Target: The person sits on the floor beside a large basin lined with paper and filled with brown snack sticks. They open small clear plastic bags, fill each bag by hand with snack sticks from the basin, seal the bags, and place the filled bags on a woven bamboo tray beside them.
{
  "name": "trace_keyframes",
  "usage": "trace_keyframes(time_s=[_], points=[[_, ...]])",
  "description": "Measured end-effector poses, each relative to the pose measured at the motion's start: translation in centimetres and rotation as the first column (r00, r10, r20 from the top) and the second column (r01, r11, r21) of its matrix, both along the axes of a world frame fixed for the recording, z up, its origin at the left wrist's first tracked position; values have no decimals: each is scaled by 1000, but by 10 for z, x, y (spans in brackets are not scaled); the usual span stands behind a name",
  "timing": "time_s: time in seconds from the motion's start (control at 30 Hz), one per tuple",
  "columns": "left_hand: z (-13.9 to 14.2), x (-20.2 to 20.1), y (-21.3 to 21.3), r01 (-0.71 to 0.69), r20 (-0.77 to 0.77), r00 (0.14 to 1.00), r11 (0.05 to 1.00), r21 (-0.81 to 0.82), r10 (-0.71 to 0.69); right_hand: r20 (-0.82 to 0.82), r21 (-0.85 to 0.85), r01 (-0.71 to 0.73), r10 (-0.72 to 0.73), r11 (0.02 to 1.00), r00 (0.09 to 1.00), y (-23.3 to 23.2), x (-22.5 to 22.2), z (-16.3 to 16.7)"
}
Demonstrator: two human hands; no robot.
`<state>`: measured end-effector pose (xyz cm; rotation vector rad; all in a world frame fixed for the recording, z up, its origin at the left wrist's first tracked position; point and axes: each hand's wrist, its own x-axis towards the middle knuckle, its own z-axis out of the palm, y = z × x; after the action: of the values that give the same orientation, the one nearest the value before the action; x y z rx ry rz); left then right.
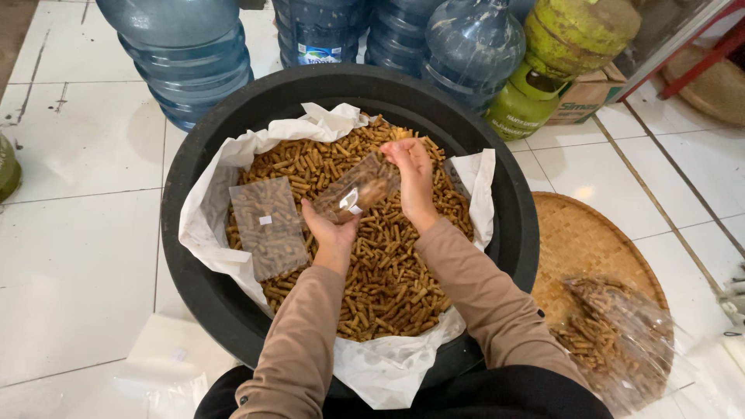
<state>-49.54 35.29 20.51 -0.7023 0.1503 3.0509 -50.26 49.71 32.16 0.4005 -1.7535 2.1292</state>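
left hand (332, 231) grips the bottom of a small clear bag (358, 188) over the middle of the black tub (186, 167), fingers closed round it. right hand (414, 174) pinches the bag's mouth, fingers narrow, a few snack sticks (388, 271) in them. best to keep the mouth tipped up over the tub so strays fall back in. counts: one filled bag (268, 226) lying left in the tub, one woven tray (590, 248) right of the tub, four water jugs (182, 54) behind it, two green gas cylinders (555, 58).

- Water jugs (186, 54) beyond the grip are cut off by the top edge.
- Filled clear bags (621, 341) on the woven tray (578, 240), right of the grip, look blurred.
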Motion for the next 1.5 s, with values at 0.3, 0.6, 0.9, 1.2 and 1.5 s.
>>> trace_keyframes(time_s=[0.3, 0.6, 0.9, 1.2, 1.5], points=[[0, 0, 4, -3, -62, 998, 998, 60, 6, -121, 328, -98, 144, 940, 982, 14, 7, 8], [31, 11, -5, 3, -21, 1000, 996, 95, -1, 149, 752, 220, -485, 622, 862, 65, -32, -53], [42, 11, -4, 44, -157, 987, 994, 100, -28, 335, 936, -344, -478, 72, 812, 56, -12, -112], [35, 12, -7, 23, -193, 981, 997, 73, -8, 637, 732, -647, -123, -213, 761, 70, 5, -149], [20, 4, -1, -28, -85, 996, 997, 70, 34, 549, -97, -338, 334, 936, 767, 96, -15, -19]])
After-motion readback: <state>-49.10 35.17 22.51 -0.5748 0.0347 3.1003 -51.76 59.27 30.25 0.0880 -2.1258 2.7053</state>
